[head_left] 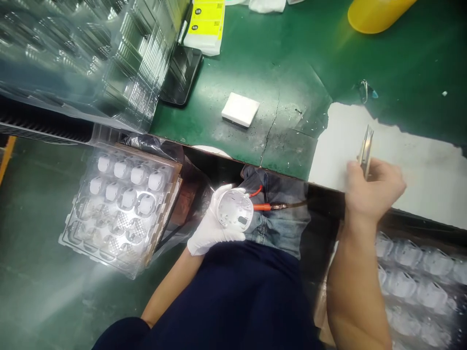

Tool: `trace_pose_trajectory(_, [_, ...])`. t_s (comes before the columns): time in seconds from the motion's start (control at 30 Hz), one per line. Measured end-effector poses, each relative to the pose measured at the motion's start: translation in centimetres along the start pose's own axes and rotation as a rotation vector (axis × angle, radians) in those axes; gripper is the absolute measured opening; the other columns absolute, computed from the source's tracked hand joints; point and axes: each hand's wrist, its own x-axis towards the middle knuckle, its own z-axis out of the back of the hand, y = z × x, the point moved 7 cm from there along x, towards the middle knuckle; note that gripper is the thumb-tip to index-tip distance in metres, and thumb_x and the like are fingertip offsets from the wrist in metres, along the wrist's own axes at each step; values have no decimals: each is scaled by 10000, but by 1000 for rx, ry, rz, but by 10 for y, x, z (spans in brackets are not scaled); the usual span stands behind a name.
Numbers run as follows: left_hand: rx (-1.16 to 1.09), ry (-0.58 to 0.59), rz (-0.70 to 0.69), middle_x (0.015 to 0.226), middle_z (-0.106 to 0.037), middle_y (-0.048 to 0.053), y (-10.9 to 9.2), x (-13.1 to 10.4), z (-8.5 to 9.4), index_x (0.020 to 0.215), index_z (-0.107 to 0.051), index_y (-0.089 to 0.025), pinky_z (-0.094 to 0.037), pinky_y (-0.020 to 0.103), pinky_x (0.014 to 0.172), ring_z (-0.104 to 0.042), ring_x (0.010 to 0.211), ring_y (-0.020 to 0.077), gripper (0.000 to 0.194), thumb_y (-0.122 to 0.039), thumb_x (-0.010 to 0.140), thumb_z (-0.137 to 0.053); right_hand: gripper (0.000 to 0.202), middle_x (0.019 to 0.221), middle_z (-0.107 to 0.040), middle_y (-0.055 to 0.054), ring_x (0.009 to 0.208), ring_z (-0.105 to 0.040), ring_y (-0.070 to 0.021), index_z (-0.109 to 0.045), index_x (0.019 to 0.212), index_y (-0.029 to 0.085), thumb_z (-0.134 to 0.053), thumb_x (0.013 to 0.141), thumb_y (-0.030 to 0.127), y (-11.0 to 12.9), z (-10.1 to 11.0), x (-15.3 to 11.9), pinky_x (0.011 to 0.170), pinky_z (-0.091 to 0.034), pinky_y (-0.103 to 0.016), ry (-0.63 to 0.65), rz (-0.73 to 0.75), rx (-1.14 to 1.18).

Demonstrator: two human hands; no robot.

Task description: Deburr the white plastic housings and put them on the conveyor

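Observation:
My left hand [209, 228], in a white glove, is closed around a round white plastic housing [235, 210] above my lap. The inside of the shell faces up, with small holes and one dark rectangular cut-out. My right hand [375, 189] is bare and slightly blurred. It grips a metal utility knife [366, 150] that points away from me over the table's right side. Close beside the housing, an orange tubular piece [262, 207] with a metal fitting and a dark cord crosses my lap. Whether the left fingers touch it I cannot tell.
A white block [241, 110] lies on the green table [292, 58]. Stacked clear trays [120, 63], a phone [182, 75] and yellow labels [206, 22] are at the left. Trays of white parts [131, 175] stand below on both sides. A yellow container [379, 12] is at the back.

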Motion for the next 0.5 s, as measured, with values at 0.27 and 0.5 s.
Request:
trace_pose_trajectory(0.27, [-193,-225,34,1475,-686,122,24,2,59,1515,-555,-343,-485,574,1230,-674,1360,377,1081,-379,574,-1086,489,1295,-678,-211,1320,-601,-423,-749,1331,133,-638,858,192,36,-3,-29,1162,-380,-713,51,308,-160])
trace_pose_trajectory(0.5, [-392,-439,257,1159,-775,94,72,11,145,1338,-665,-230,-653,534,959,-764,1072,325,855,-602,641,-994,702,1517,-651,-226,1420,-617,-347,-619,1495,80,-406,847,-86,86,-93,-194,1227,-481,-485,1008,1043,-249])
